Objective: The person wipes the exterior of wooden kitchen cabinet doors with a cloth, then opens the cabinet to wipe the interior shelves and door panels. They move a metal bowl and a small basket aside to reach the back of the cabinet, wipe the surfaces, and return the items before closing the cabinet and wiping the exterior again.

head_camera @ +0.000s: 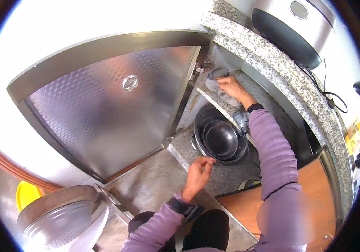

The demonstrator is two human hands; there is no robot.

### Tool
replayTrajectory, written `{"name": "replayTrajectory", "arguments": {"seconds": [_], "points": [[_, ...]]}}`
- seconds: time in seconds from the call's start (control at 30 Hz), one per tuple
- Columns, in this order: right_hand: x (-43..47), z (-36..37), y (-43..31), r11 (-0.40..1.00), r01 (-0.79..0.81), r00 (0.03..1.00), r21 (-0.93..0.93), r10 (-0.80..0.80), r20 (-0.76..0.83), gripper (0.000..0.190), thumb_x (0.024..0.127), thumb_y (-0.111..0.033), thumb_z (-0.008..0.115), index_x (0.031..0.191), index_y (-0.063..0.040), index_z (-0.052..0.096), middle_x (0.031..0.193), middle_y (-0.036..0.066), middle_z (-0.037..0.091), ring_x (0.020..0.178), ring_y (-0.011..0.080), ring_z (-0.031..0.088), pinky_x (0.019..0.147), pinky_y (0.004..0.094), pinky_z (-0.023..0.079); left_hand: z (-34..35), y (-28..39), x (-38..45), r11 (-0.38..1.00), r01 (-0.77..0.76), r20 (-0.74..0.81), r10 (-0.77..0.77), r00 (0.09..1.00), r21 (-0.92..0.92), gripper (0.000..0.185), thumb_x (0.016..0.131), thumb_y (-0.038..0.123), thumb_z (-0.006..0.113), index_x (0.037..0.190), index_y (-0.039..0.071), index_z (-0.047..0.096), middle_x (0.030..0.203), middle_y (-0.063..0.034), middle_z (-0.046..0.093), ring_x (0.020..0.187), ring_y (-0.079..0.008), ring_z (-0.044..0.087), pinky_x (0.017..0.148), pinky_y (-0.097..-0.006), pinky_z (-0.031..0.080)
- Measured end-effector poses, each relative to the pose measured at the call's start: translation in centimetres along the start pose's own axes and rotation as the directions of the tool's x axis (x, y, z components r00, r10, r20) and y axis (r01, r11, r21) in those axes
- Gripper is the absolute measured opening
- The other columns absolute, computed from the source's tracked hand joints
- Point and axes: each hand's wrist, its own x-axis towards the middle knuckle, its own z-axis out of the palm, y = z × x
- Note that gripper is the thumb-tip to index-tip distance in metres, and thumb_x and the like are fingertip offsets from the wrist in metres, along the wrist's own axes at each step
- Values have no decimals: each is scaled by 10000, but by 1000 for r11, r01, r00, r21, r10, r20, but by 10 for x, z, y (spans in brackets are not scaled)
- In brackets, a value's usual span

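My right hand (233,88) reaches into an open cabinet under the counter and presses its fingers on a crumpled grey cloth (227,98). The cloth lies on a granite shelf (214,105) inside. Below that shelf a black bowl (220,139) sits within a larger dark pan (202,117), on the cabinet floor. My left hand (197,176) hovers at the pan's near rim, fingers curled together, with nothing visible in it. Whether its fingertips touch the rim is unclear. Beside my right wrist, a grey transparent object (241,121) rests at the shelf's edge.
The textured metal door (120,104) stands open on the left, with a round fitting (130,83). A granite countertop (281,63) overhangs the cabinet and carries a rice cooker (293,28) and a cable (334,97). An orange-brown wooden door (315,186) is at right, a steel colander (60,223) lower left.
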Motion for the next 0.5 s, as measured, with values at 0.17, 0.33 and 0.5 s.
{"name": "replayTrajectory", "arguments": {"seconds": [0.17, 0.33, 0.5], "points": [[-11, -8, 2, 919, -314, 934, 237, 344, -98, 372, 866, -173, 578, 1199, -21, 648, 1149, 98, 665, 995, 184, 607, 875, 304, 471, -20, -18, -1, 989, 93, 36, -97, 995, 113, 187, 942, 192, 599, 975, 33, 692, 890, -144, 706, 838, -214, 684, 747, -339, 522], [-5, 18, -14, 973, -86, 968, -214, 31, -250, 484, 841, -287, 665, 1247, -28, 614, 1258, 176, 623, 1155, 303, 595, 966, 366, 462, -25, -34, -2, 955, 45, 56, -65, 996, 294, 218, 909, 223, 616, 995, 33, 682, 860, -176, 686, 793, -327, 670, 713, -381, 524], [-18, 30, -46, 966, 11, 989, -257, -49, -142, 446, 762, -204, 669, 1172, -27, 652, 1195, 196, 639, 1108, 346, 616, 951, 391, 483, -23, -43, -9, 889, -199, 302, 73, 951, 413, 243, 892, 257, 594, 950, 35, 675, 843, -192, 667, 793, -405, 637, 706, -460, 509]]}}
